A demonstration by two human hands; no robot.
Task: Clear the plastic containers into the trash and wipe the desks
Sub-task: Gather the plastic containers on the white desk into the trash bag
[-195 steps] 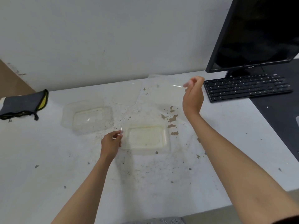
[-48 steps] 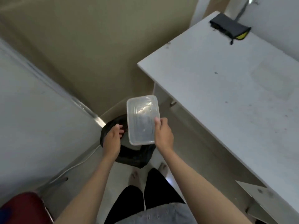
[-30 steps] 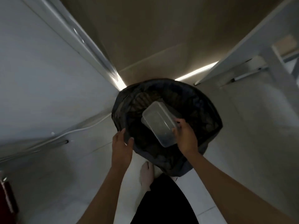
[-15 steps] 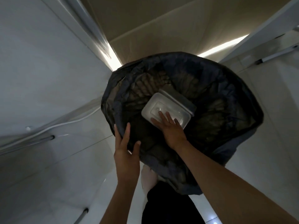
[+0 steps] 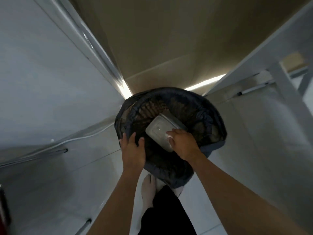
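Head view: a person bends over a trash bin lined with a black bag, its round mouth filling the centre of the frame. The right hand reaches in from five o'clock, fingers and thumb curled round the near corner of a clear plastic container, which sits tilted inside the bin, its far end pointing to one o'clock. The left hand, at the bin's eight o'clock edge, rests on the bag's rim with fingers spread and straight, thumb hooked over the inside. The two hands are apart, with the container's near end between them. A bare foot stands at the bin's six o'clock, touching the bag's skirt. A white wall closes the nine o'clock side; a white desk frame crowds two o'clock. Open floor lies toward seven o'clock.
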